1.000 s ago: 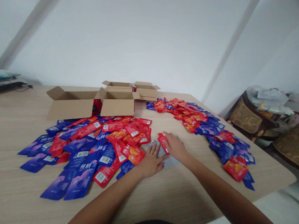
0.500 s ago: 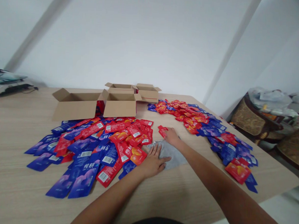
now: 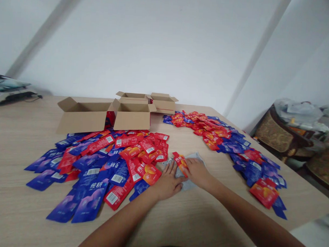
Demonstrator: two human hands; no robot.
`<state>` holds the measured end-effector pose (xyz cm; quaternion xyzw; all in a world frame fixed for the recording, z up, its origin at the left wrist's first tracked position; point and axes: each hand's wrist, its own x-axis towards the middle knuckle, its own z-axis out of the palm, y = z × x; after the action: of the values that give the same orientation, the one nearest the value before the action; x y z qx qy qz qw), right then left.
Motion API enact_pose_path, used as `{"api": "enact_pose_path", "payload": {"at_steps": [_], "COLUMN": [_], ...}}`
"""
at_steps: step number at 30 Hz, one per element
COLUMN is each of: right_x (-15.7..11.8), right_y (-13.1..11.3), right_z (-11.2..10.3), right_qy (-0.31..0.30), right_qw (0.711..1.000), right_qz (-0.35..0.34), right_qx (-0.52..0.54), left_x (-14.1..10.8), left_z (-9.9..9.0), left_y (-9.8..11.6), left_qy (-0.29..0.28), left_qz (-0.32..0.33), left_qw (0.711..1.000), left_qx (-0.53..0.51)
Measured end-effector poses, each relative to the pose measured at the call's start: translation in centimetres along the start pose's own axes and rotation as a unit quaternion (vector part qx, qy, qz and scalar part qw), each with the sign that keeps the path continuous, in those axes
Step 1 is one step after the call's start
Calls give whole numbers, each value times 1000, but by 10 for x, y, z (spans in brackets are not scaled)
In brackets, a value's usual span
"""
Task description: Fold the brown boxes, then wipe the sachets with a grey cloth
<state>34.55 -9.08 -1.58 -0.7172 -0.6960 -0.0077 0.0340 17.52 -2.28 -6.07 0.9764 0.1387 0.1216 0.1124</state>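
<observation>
A thin grey cloth (image 3: 188,185) lies on the table in front of me. My left hand (image 3: 167,182) rests flat on its left side, fingers spread. My right hand (image 3: 198,172) grips a small red and orange pouch (image 3: 180,161) on top of the cloth, close to the left fingertips. Just left of my hands spreads a pile of red pouches (image 3: 150,173) and blue pouches (image 3: 89,194), some with barcodes facing up. Another band of red and blue pouches (image 3: 231,145) runs along the table's right side.
Open cardboard boxes (image 3: 132,120) stand behind the left pile, with further boxes (image 3: 162,106) behind them. A dark device (image 3: 15,96) sits at the far left. Beyond the table's right edge, a patterned chair (image 3: 274,131) holds plastic bags (image 3: 300,110).
My right hand has come nearer and brought the red pouch down onto the cloth, turning its printed face up. My left hand stays on the cloth.
</observation>
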Motion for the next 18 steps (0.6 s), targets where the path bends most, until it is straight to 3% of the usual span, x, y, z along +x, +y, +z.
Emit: {"api": "enact_pose_path", "payload": {"at_steps": [4,8,10,14,18], "right_x": [1,38,62,101,132], "right_y": [1,3,3,6,21], "right_z": [20,13,6,-5,-21], "right_qy": [-5,-10,-19,-18,-14], "right_qw": [999,997,996,991,985], "right_qz": [16,5,31,133,133], "right_qx": [-47,-79,-79,9,105], "left_x": [-1,-2,-3,-4,-4], "left_z": [0,-3,-2,0,-2], "left_y": [-1,-1,-2,-3,-2], "left_qy": [0,9,7,3,-5], "left_qz": [4,8,4,-3,-10], "left_qw": [1000,1000,999,999,999], "left_qx": [-5,-25,-32,-34,-32]}}
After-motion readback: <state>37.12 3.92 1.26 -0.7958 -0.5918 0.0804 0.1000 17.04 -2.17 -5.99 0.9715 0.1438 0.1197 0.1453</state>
